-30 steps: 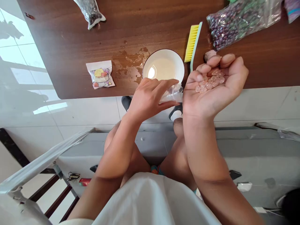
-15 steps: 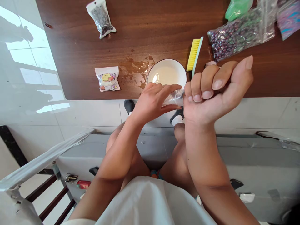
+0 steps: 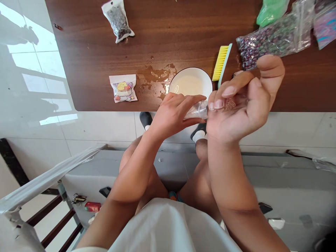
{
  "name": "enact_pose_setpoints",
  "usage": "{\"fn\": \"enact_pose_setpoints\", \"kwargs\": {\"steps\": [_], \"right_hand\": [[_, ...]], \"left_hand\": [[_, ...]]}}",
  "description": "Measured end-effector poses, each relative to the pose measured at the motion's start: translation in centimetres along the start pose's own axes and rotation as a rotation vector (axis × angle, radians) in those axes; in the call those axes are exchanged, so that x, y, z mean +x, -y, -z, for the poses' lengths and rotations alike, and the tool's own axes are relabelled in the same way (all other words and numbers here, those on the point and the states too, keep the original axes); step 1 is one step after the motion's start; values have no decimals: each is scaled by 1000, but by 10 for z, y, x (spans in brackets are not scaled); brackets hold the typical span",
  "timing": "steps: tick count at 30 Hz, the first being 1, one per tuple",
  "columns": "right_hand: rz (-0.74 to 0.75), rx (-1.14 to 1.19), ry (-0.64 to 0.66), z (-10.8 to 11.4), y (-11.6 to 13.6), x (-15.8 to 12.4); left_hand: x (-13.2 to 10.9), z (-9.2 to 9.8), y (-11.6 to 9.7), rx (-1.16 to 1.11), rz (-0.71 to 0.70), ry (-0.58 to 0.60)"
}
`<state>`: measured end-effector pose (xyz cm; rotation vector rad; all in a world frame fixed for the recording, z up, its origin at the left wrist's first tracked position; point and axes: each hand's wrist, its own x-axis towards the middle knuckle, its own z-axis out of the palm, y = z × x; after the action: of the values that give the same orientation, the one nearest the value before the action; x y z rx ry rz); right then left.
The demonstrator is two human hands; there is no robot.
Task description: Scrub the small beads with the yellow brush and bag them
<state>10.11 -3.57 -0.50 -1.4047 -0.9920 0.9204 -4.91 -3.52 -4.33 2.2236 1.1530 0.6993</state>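
My left hand [image 3: 172,113] is closed around a clear ribbed plastic container [image 3: 197,110], possibly a small bottle; its exact kind is partly hidden by the fingers. The container's end touches or nearly touches the heel of my right hand [image 3: 236,108]. That hand is turned palm up with its fingers curled, and a small reddish-brown translucent thing [image 3: 230,104] lies in the palm under the fingertips. Just beyond both hands stands a white dark-rimmed bowl [image 3: 193,68] with pale liquid in it.
A yellow-bristled brush [image 3: 222,64] lies right of the bowl. Water [image 3: 154,77] is spilled left of it. A cartoon-printed packet [image 3: 124,88], a white-edged bag [image 3: 118,21], a zip bag of dark beads [image 3: 273,42] and a green bag [image 3: 271,12] lie on the brown table [image 3: 183,31].
The fingers of my right hand have loosened from a tighter curl, so the small reddish-brown thing in the palm now shows. My left hand keeps its hold on the container.
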Motion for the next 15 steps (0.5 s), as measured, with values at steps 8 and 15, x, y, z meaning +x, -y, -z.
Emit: {"fn": "enact_pose_setpoints", "kwargs": {"steps": [8,15], "right_hand": [[65,17,-78,-11,3,-4],[-53,-87,-70,-11,14,-4]], "left_hand": [[-1,1,0,8,-3,-16],[0,1,1,-19,-5,-71]]}}
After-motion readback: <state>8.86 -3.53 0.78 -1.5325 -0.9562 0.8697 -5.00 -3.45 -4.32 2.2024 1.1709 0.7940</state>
